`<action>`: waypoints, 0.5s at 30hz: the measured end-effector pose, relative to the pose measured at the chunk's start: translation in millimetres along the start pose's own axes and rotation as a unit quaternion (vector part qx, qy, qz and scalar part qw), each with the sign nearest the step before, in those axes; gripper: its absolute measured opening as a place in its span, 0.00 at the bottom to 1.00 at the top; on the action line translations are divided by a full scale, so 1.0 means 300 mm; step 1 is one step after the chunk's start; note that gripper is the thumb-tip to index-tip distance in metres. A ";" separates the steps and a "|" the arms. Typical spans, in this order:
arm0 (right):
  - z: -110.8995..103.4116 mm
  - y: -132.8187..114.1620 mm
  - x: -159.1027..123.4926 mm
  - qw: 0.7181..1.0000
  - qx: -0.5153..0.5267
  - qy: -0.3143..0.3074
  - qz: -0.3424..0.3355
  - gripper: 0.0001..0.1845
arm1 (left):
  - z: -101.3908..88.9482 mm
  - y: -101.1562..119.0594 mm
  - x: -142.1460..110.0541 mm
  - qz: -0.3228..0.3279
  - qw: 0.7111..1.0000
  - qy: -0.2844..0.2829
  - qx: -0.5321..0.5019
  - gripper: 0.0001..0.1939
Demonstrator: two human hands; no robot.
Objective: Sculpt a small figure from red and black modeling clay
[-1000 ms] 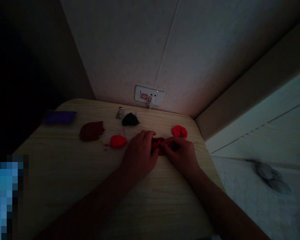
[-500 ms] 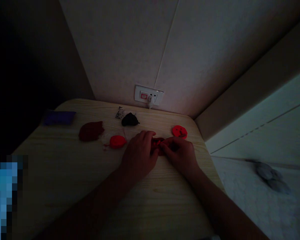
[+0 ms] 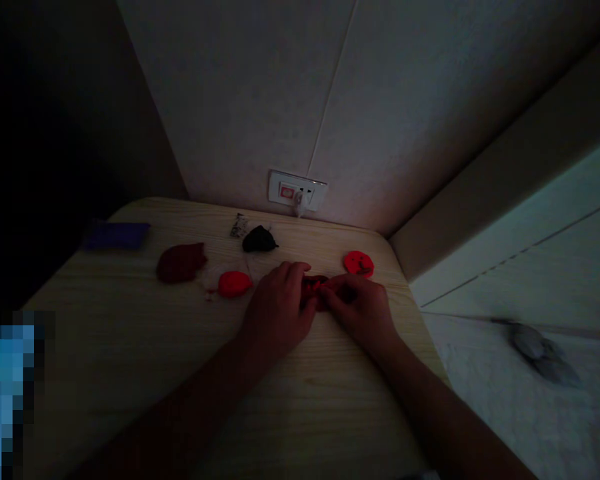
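Note:
Between my hands a dark red piece of modelling clay (image 3: pixel 323 305) with brighter red bits on it lies on the wooden table (image 3: pixel 300 400). My left hand (image 3: pixel 280 310) curls round its left side, thumb and fingers against the edge. Thumb and forefinger of my right hand (image 3: pixel 363 307) are pinched together at its right side, on the red clay; the fingertips partly hide it. Just beyond my right hand sits a flat bright red clay disc (image 3: pixel 359 262) with dark marks. Left of my left hand is a bright red clay lump (image 3: pixel 234 284) on clear film.
Farther left lie a dark red clay lump (image 3: pixel 181 263) and a purple packet (image 3: pixel 117 235). A black clay lump (image 3: pixel 260 239) rests by a smudged wrapper (image 3: pixel 239 225) near the wall. A socket with a plug (image 3: pixel 300 199) is above the table's back edge.
My right fingertips have shifted very slightly at the clay. Otherwise both hands and the things on the table keep their places.

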State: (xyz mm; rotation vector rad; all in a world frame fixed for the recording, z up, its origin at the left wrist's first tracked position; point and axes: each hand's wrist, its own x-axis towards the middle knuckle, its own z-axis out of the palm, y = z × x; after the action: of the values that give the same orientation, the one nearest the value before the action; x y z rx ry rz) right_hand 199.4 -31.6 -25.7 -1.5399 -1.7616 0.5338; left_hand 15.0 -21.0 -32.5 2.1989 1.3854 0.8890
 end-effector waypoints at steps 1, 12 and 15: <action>0.000 0.000 0.000 1.000 -0.003 0.003 -0.004 0.04 | 0.001 0.000 0.000 0.000 1.000 0.004 -0.003 0.20; -0.006 -0.012 0.004 1.000 0.006 0.010 -0.001 0.04 | 0.001 -0.008 0.007 -0.008 0.999 0.026 -0.039 0.15; -0.007 -0.010 0.003 1.000 0.022 0.008 0.007 0.05 | 0.001 -0.008 0.008 -0.008 0.999 0.027 -0.045 0.14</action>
State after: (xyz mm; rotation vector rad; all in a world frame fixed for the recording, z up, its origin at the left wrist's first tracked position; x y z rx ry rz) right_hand 198.9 -31.8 -22.1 -1.5222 -1.7182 0.5626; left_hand 14.3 -17.6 -33.5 2.1080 1.3576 0.9925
